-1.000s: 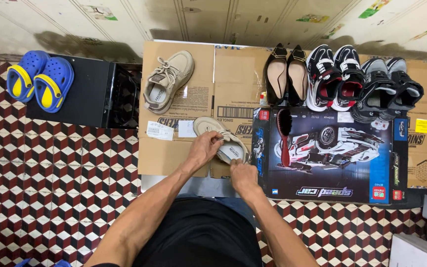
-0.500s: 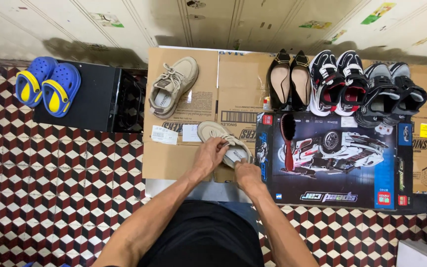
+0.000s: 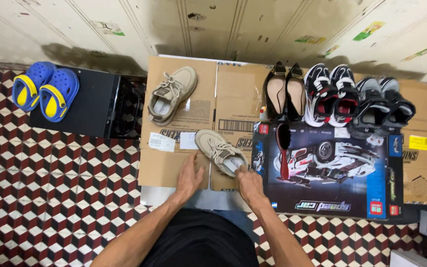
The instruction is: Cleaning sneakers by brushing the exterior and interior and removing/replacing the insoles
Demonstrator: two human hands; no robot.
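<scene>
A beige sneaker (image 3: 219, 150) lies on flattened cardboard (image 3: 181, 163) in front of me. My right hand (image 3: 249, 184) grips the sneaker at its heel opening. My left hand (image 3: 189, 177) rests flat and open on the cardboard just left of the shoe, no longer touching it. The matching beige sneaker (image 3: 170, 95) lies farther back on the cardboard, toe toward the wall.
A large dark toy-car box (image 3: 332, 170) lies to the right with a red-handled brush (image 3: 283, 148) on it. Behind it stand black flats (image 3: 285, 90), black-white-red sneakers (image 3: 332, 94) and grey-black sneakers (image 3: 380, 105). Blue-yellow clogs (image 3: 45, 91) sit on a black crate (image 3: 95, 106) at left.
My left hand has come off the sneaker and dropped onto the cardboard beside it. My right hand has stayed at the heel. The view shifted slightly downward.
</scene>
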